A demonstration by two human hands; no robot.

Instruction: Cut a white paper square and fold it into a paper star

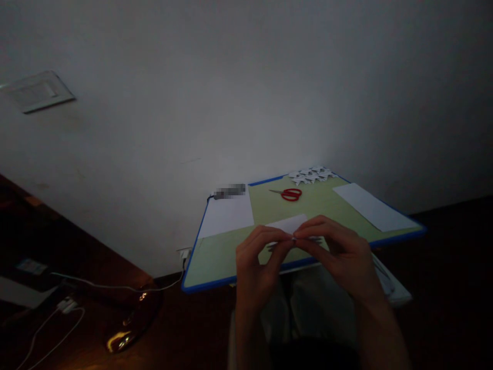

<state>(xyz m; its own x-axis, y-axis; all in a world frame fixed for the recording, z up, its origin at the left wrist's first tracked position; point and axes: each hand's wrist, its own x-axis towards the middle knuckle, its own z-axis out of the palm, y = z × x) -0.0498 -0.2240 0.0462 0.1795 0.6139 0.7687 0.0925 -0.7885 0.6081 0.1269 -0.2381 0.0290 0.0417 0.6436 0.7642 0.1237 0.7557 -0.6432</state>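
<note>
My left hand (259, 257) and my right hand (339, 252) meet over the near edge of the green table. Thumb and fingers of each are pinched together on a small piece of white paper (294, 237), mostly hidden by the fingertips. Just behind the fingers a white paper sheet (288, 223) is partly visible. Farther back lies a pair of scissors (291, 195) with red handles, its blades toward the left. Several folded white paper shapes (311, 176) stand in rows by the wall.
The table (215, 259) has a blue rim and touches or nearly touches the wall. White sheets lie on its left (227, 216) and right (372, 205). A blurred-out dark object (230, 191) is at the back left. A white cable (127, 289) runs from a wall socket (184, 254).
</note>
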